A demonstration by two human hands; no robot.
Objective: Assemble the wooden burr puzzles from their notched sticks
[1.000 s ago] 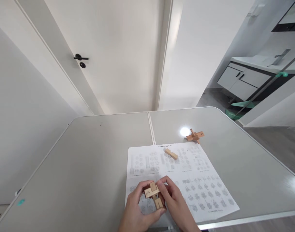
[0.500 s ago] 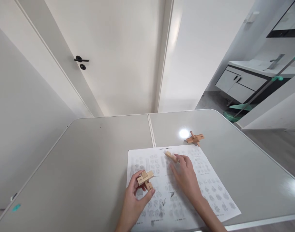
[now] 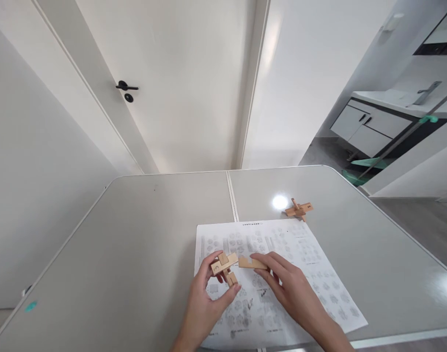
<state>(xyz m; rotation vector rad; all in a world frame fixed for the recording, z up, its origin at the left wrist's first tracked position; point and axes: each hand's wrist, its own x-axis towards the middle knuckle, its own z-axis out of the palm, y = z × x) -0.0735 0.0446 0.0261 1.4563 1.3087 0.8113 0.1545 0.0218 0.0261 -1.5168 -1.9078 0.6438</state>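
Interlocked wooden puzzle pieces (image 3: 224,264), pale and marked with a number on one end, are gripped between the thumb and fingers of my left hand (image 3: 204,298). My right hand (image 3: 289,283) pinches a single notched wooden puzzle piece (image 3: 248,263) by its right end. The notch in that piece faces up, and its left end is close to the joined pieces; whether they touch I cannot tell. Both hands are over a printed instruction sheet (image 3: 292,244) with rows of small grey diagrams.
A darker assembled wooden cross-shaped puzzle (image 3: 299,209) sits on the grey table (image 3: 153,244) just beyond the sheet's far edge. Behind the table is a white door (image 3: 186,88) with a black handle. A washbasin cabinet (image 3: 370,122) stands at the far right.
My right hand has brought the notched piece down and left, toward the pieces in my left hand, turning it roughly level. My left hand keeps its grip. The camera view has shifted slightly.
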